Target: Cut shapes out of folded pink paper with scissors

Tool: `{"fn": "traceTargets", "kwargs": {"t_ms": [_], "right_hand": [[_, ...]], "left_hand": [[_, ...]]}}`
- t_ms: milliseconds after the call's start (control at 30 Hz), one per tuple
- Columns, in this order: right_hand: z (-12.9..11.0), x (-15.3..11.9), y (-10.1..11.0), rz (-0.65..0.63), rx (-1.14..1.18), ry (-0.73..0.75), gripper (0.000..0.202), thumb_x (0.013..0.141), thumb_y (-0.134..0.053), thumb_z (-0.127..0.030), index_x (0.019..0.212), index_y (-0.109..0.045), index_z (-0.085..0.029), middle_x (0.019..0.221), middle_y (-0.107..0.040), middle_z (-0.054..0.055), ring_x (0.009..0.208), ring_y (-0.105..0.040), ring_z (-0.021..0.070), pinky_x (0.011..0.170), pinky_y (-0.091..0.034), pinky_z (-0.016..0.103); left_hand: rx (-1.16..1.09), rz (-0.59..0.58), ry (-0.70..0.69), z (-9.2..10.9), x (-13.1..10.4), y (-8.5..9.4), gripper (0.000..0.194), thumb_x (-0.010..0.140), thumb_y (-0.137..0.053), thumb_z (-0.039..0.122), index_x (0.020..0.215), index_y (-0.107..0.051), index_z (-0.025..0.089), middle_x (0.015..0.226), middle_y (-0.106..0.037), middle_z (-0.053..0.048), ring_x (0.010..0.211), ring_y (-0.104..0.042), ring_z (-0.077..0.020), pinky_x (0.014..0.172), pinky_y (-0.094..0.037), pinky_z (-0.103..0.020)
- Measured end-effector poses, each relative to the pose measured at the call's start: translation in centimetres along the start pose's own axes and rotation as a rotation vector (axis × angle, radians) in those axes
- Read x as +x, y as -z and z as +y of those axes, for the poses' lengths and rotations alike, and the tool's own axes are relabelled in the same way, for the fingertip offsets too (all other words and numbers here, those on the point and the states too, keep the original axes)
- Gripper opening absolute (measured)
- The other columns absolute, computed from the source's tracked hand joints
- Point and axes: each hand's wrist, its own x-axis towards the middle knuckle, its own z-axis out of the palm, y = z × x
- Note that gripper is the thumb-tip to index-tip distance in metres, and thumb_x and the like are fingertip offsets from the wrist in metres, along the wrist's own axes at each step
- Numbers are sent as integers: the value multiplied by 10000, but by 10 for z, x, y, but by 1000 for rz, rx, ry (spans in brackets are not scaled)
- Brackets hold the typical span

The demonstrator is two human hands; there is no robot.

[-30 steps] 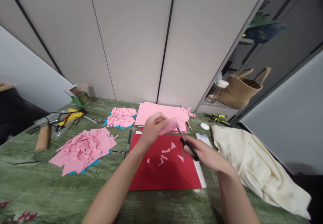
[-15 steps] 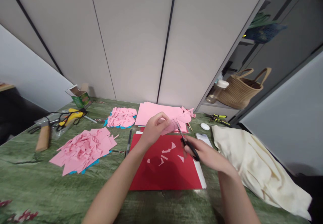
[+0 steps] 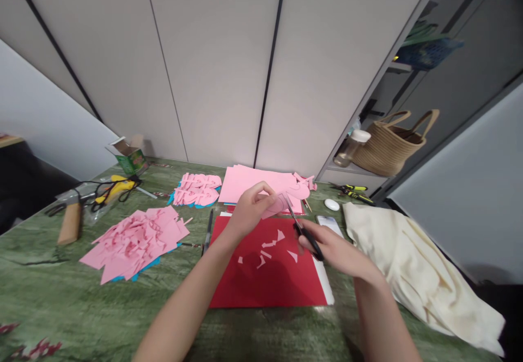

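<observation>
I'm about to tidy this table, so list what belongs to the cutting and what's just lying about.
Belongs to the cutting:
pink paper piece, in the left hand
black-handled scissors, in the right hand
red sheet, with pink scraps on it
pink sheets, probably

Apparently just lying about:
phone
cream cloth
pliers
green box
white round object

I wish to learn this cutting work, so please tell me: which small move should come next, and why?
Perhaps one small snip by the right hand: its scissors reach the pink piece that the left hand holds at its other side.
</observation>
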Motion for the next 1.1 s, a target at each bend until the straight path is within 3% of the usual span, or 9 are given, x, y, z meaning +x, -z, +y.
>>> {"fn": "traceTargets", "kwargs": {"t_ms": [600,767,1100], "right_hand": [[1,2,-2,54,0,24,333,856,-435,-521,800,-496,-198,654,-474,-18,603,-405,135,558,-351,249],[2,3,-4,32,19,2,323,888,-395,-491,746,-419,-203,662,-425,-35,597,-373,121,554,-324,242],[6,5,-5,45,22,2,311,882,-417,-482,765,-443,-195,660,-436,-34,591,-366,117,546,-312,239]], "left_hand": [[56,26,19,0,2,1,124,802,-496,309,739,-473,205,633,-585,37,633,-612,-151,566,-423,-244],[-5,10,33,0,1,1,146,808,-505,337,751,-468,208,624,-603,39,623,-631,-159,595,-445,-263],[-53,11,33,0,1,1,155,799,-528,340,748,-473,205,591,-596,47,639,-652,-174,589,-453,-259]]}}
